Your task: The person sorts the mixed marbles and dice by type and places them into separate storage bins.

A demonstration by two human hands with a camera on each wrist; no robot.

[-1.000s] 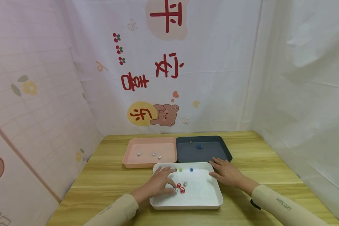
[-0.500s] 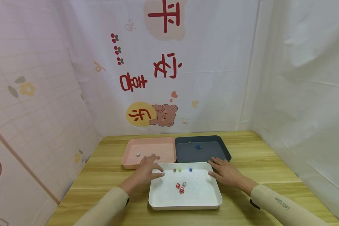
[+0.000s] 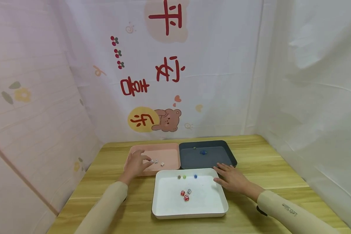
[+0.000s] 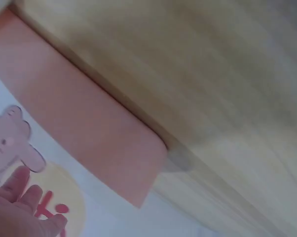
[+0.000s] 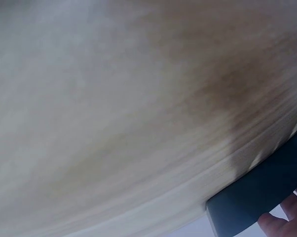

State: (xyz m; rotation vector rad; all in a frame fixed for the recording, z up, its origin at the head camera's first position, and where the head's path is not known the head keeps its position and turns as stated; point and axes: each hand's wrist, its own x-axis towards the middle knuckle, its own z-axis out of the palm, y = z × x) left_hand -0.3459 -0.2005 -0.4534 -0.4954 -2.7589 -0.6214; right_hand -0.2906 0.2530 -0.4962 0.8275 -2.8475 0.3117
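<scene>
Over the pink tray (image 3: 166,146) my left hand (image 3: 136,164) pinches a small white die (image 3: 152,161) between thumb and index finger. Just right of it lie two white dice, one die (image 3: 156,161) closer and another die (image 3: 162,164) beyond it. The left hand covers part of the tray floor. My right hand (image 3: 233,179) touches the right side of the white tray (image 3: 190,215) near its far right corner, fingers spread and holding nothing. In the right wrist view, its fingers (image 5: 274,224) are by the dark tray's wall.
In the white tray lie red dice (image 3: 186,197), a greyish die (image 3: 189,191), and small brown, green and blue (image 3: 195,176) pieces. A dark blue-grey tray (image 3: 231,152) at the back right holds blue pieces (image 3: 203,152). Fabric walls (image 3: 216,81) enclose the wooden table (image 3: 257,152).
My left hand has picked the white die out of the white tray and carried it left and away from me, over the pink tray. The right hand has stayed at the tray's corner.
</scene>
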